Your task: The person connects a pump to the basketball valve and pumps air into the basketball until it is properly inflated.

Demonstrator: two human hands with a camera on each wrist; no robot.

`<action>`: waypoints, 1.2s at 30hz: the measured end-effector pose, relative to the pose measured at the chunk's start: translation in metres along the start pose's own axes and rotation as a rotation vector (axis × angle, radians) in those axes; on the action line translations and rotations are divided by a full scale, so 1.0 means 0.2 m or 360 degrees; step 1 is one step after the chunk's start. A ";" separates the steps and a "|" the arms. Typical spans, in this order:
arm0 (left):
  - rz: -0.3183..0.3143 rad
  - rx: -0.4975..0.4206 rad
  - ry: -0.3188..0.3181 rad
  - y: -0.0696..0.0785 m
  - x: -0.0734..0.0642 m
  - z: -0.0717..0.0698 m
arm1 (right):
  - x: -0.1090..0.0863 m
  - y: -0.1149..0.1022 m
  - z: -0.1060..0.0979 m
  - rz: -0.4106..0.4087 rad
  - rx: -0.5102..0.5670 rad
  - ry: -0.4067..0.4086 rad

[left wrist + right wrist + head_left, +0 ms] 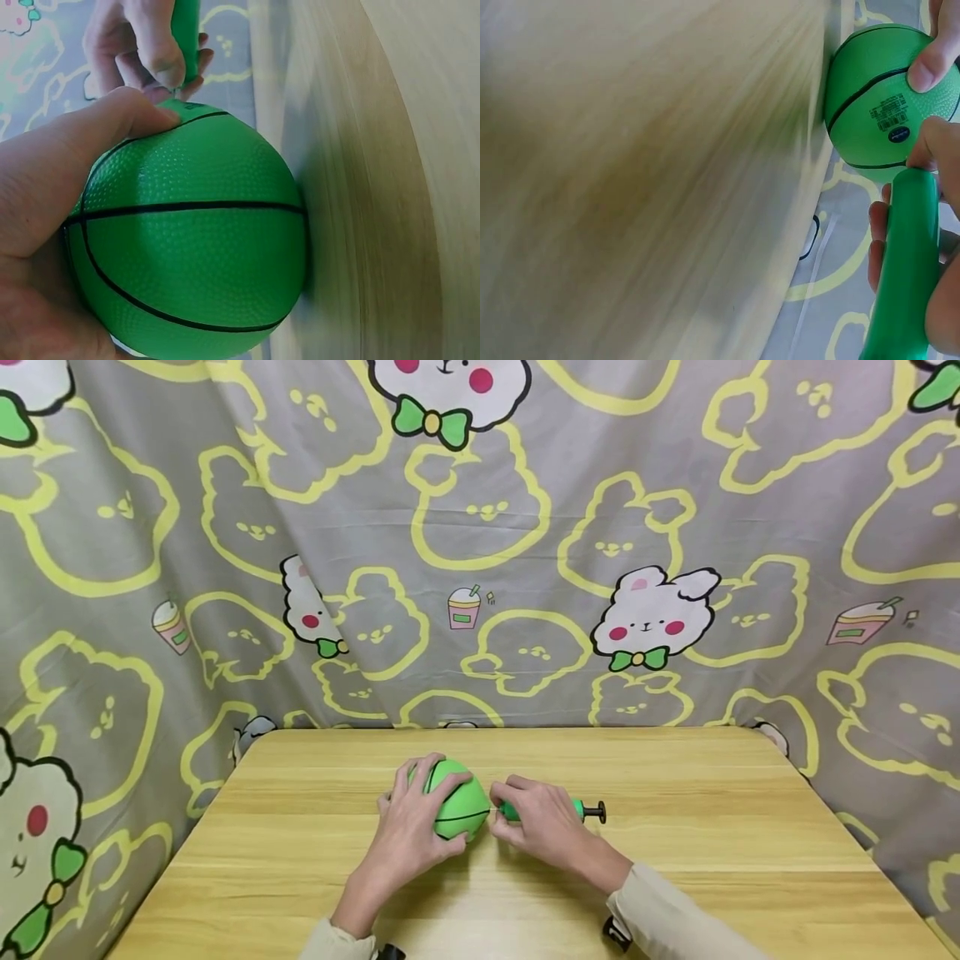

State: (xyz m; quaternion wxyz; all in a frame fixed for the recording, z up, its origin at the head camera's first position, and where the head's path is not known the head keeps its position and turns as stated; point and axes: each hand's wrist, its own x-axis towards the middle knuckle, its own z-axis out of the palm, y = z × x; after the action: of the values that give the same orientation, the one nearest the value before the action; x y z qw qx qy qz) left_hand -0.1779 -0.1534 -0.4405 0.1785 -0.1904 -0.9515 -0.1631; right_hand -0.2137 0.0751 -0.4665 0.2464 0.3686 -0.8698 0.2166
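Note:
A small green ball [462, 803] with black lines rests on the table, gripped from above and the side by my left hand [411, 817]. In the left wrist view, the left thumb [120, 116] presses near the top of the ball [187, 259]. My right hand [546, 820] holds a green hand pump [906, 270], its black handle [597, 812] pointing right. Its fingertips pinch at the pump's front end, close to the ball. A thin pale needle shows there; how deep it sits is hidden. The right wrist view shows a printed label [891, 112] on the ball.
The wooden table [300, 852] spreads out around both hands. Behind it hangs a grey curtain [517, 560] with yellow outlines and rabbit faces. Dark straps show at both sleeve cuffs.

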 end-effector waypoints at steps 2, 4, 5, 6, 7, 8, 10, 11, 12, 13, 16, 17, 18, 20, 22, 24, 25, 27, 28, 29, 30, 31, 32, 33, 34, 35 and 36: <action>-0.0001 -0.0005 -0.0011 0.01 0.00 0.00 | 0.00 0.00 0.00 0.0010 -0.0003 0.0003; -0.0012 -0.0007 -0.0022 0.01 0.00 0.00 | 0.00 0.00 0.00 0.0020 0.0011 -0.0005; -0.0022 -0.0006 -0.0026 0.01 0.00 -0.01 | 0.00 -0.01 0.00 0.0022 0.0018 -0.0012; -0.0034 -0.0006 -0.0030 0.01 0.00 -0.01 | 0.00 -0.01 0.01 0.0023 0.0027 -0.0017; -0.0041 -0.0002 -0.0033 0.01 0.00 -0.01 | -0.01 -0.02 0.01 0.0022 0.0036 -0.0023; -0.0045 0.0003 -0.0032 0.01 0.00 -0.02 | -0.01 -0.02 0.01 0.0015 0.0038 -0.0029; -0.0049 0.0012 -0.0029 0.01 -0.01 -0.02 | -0.01 -0.03 0.01 -0.0001 0.0037 -0.0031; -0.0047 0.0011 -0.0025 0.01 -0.01 -0.02 | -0.01 -0.03 0.01 -0.0017 0.0027 -0.0032; -0.0041 0.0014 -0.0022 0.01 0.00 -0.02 | -0.01 -0.03 0.01 -0.0029 0.0007 -0.0034; -0.0034 0.0015 -0.0018 0.01 0.00 -0.02 | -0.01 -0.04 0.00 -0.0042 -0.0021 -0.0039; -0.0026 0.0014 -0.0011 0.01 0.00 -0.02 | -0.02 -0.04 -0.01 -0.0062 -0.0095 -0.0070; -0.0025 0.0012 -0.0011 0.01 0.00 -0.02 | -0.03 -0.04 -0.02 -0.0056 -0.0111 -0.0085; -0.0024 0.0013 -0.0012 0.01 0.00 -0.01 | -0.03 -0.04 -0.02 -0.0046 -0.0127 -0.0101; -0.0024 0.0014 -0.0012 0.02 0.01 -0.01 | -0.04 -0.04 -0.03 -0.0028 -0.0136 -0.0128; -0.0024 0.0016 -0.0013 0.02 0.01 -0.01 | -0.04 -0.04 -0.03 -0.0009 -0.0137 -0.0153; -0.0022 0.0017 -0.0011 0.02 0.01 -0.01 | -0.04 -0.04 -0.03 -0.0010 -0.0150 -0.0169; -0.0021 0.0015 -0.0009 0.02 0.01 -0.01 | -0.04 -0.04 -0.03 -0.0012 -0.0158 -0.0175; -0.0026 0.0009 -0.0004 0.02 0.00 -0.01 | -0.04 -0.05 -0.04 -0.0008 -0.0186 -0.0185; -0.0028 0.0005 -0.0002 0.02 0.00 -0.01 | -0.03 -0.05 -0.04 -0.0005 -0.0202 -0.0190; -0.0031 0.0003 -0.0001 0.02 0.00 -0.01 | -0.03 -0.05 -0.04 0.0001 -0.0214 -0.0190; -0.0033 0.0001 0.0000 0.02 0.00 -0.01 | -0.03 -0.05 -0.04 0.0007 -0.0226 -0.0192; -0.0034 -0.0003 0.0001 0.02 0.00 -0.01 | -0.03 -0.05 -0.04 0.0015 -0.0239 -0.0194; -0.0034 -0.0005 0.0001 0.02 0.00 -0.01 | -0.03 -0.05 -0.04 0.0022 -0.0254 -0.0198; -0.0032 -0.0007 0.0001 0.02 0.01 -0.01 | -0.03 -0.05 -0.04 0.0026 -0.0269 -0.0203; -0.0029 -0.0007 0.0001 0.02 0.01 -0.01 | -0.03 -0.05 -0.04 0.0028 -0.0279 -0.0205; -0.0026 -0.0007 0.0000 0.02 0.01 -0.01 | -0.03 -0.05 -0.04 0.0030 -0.0288 -0.0207; -0.0023 -0.0007 -0.0001 0.02 0.01 -0.01 | -0.03 -0.05 -0.04 0.0033 -0.0299 -0.0205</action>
State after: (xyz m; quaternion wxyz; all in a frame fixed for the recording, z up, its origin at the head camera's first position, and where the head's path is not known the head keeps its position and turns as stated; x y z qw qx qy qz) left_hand -0.1771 -0.1502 -0.4371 0.1767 -0.1839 -0.9525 -0.1665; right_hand -0.2006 0.0762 -0.4615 0.2212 0.3481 -0.9040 0.1124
